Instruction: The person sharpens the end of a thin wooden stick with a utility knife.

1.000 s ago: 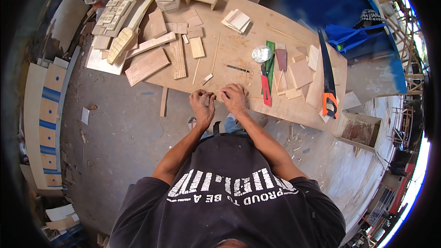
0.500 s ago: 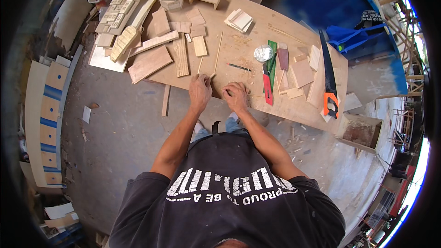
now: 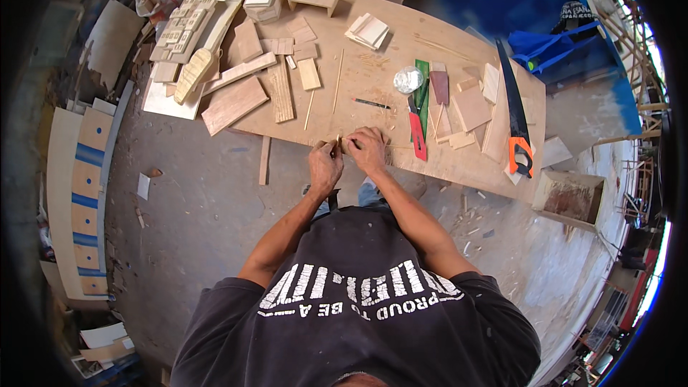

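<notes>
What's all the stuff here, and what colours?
Table: one, tan, top centre
Wood pieces: many, tan, across table
Handsaw: one, black and orange, table's right
Cutter: one, red, right of centre
Strip: one, green, beside cutter
Pencil: one, dark, mid-table
Container: one, whitish, above cutter
Fabric bundle: one, blue, upper right
Panel: one, blue and tan, far left
Small piece: one, pale, table's near edge
T-shirt: one, black, lower centre
Left hand: one, bare, holding small piece
Right hand: one, bare, beside it

A wooden table (image 3: 459,166) stands on grey floor (image 3: 201,193) (bright light (image 3: 653,279) at right).
</notes>
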Demonstrator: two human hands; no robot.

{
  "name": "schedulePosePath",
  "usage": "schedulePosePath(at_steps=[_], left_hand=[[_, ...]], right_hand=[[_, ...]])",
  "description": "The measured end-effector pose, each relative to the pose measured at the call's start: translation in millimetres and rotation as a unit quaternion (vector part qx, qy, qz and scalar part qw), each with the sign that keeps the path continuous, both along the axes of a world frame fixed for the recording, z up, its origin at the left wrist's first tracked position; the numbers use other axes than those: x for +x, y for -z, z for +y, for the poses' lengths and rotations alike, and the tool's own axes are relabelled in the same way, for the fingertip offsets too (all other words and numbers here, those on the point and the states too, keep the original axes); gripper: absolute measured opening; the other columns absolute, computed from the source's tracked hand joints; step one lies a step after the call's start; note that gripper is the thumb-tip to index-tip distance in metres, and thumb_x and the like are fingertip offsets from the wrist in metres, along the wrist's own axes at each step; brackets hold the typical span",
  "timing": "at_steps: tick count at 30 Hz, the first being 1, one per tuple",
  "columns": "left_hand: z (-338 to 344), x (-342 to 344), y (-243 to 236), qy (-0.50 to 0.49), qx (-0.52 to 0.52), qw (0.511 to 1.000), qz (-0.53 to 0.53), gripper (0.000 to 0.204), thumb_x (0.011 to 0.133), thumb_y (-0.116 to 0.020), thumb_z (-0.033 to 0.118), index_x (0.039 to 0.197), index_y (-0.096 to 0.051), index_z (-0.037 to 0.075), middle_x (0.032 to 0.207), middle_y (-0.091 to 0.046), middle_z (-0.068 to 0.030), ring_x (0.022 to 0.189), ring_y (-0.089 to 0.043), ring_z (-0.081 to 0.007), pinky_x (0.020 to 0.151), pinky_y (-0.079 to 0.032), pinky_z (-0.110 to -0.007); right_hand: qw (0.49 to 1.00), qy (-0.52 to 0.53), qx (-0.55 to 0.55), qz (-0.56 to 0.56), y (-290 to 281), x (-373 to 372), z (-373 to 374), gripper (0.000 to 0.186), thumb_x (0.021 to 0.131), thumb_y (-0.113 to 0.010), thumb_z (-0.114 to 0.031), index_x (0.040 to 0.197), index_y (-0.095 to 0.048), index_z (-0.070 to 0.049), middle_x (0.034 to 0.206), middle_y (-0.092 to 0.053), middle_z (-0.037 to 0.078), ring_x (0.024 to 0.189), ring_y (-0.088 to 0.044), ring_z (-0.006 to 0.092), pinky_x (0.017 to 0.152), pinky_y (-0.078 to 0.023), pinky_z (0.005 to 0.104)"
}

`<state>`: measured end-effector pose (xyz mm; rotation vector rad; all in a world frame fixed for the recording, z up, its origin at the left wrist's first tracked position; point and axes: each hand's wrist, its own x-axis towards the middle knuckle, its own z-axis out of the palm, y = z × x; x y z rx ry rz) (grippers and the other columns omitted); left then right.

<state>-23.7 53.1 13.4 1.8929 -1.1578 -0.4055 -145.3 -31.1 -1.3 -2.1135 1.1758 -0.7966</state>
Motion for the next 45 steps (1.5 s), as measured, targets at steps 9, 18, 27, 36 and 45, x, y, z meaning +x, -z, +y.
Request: schedulePosePath(at_steps=[9,18,27,36,45], left_hand=[[-2,0,-3,0.013,0.004,1.000,-0.016,0.015,0.086,-0.067,0.005,0.095,-0.073,-0.005,0.079,-0.067,-0.0222,0.068,-0.067,-0.0356,0.063,-0.052,-0.041],[-3,1,-7,0.034,0.007,0.999,-0.014,0.012,0.084,-0.067,0.004,0.092,-0.073,-0.004,0.079,-0.067,-0.0226,0.069,-0.067,-0.0382,0.063,-0.052,-0.042],[-4,-1,-10,0.043,0.008,0.999,-0.019,0.011,0.084,-0.068,0.003,0.091,-0.072,-0.003,0.079,-0.066,-0.0209,0.069,-0.066,-0.0372,0.062,-0.052,-0.042],[-3,13,0,-0.004,0.012,1.000,-0.016,0.011,0.084,-0.070,0.005,0.091,-0.072,-0.003,0.077,-0.068,-0.0211,0.069,-0.068,-0.0338,0.063,-0.052,-0.041],[-38,65,-19,-0.064,-0.066,0.990,-0.105,0.014,0.086,-0.069,0.007,0.095,-0.072,-0.003,0.079,-0.069,-0.0184,0.068,-0.067,-0.0305,0.065,-0.051,-0.038]], right_hand=[[1.000,-0.006,-0.004,0.023,3,-1,-1,0.011,0.077,-0.074,-0.022,0.084,-0.075,-0.014,0.092,-0.069,-0.001,0.096,-0.057,0.0222,0.092,-0.036,0.0408],[1.000,-0.002,0.001,0.025,5,1,-1,0.010,0.077,-0.074,-0.022,0.083,-0.076,-0.014,0.093,-0.070,-0.003,0.097,-0.057,0.0218,0.093,-0.035,0.0415],[1.000,-0.004,0.000,0.021,11,0,-2,0.010,0.077,-0.073,-0.021,0.083,-0.075,-0.013,0.094,-0.070,-0.002,0.098,-0.057,0.0223,0.093,-0.035,0.0415],[1.000,-0.002,-0.013,0.015,5,0,0,0.009,0.076,-0.073,-0.019,0.082,-0.074,-0.013,0.094,-0.070,-0.002,0.098,-0.057,0.0222,0.093,-0.036,0.0412],[1.000,0.000,-0.015,0.012,-2,2,3,0.007,0.074,-0.074,-0.015,0.080,-0.073,-0.015,0.092,-0.069,-0.003,0.098,-0.057,0.0217,0.091,-0.036,0.0405]])
